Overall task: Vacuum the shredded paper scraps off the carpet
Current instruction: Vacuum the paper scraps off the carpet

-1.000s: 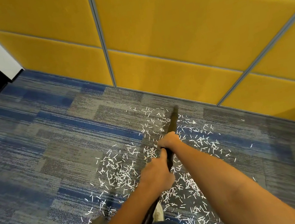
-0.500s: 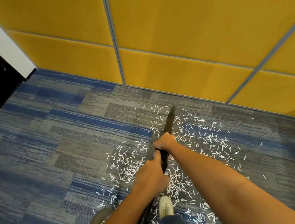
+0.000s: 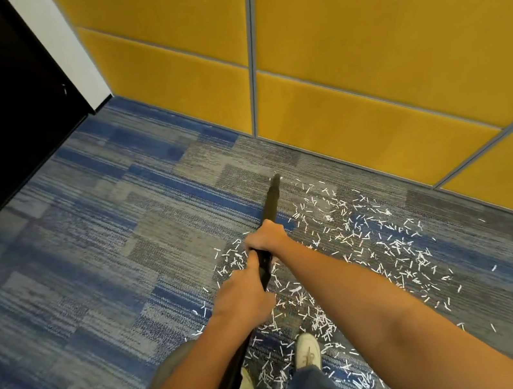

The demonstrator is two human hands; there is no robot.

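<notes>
Hands clenched round the vacuum wand (image 3: 270,207), left hand (image 3: 242,302) behind right hand (image 3: 267,238), I'm mid-sweep, nozzle (image 3: 275,182) just past the paper scraps (image 3: 356,228) on the carpet (image 3: 122,250), and should next drag it back through them.

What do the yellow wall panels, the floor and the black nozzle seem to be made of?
Yellow wall panels: likely fabric padding, matte, soft-edged seams.
Floor: woven carpet tiles, visible striped texture.
Black nozzle: probably hard plastic, smooth, dull sheen; blurred.
</notes>
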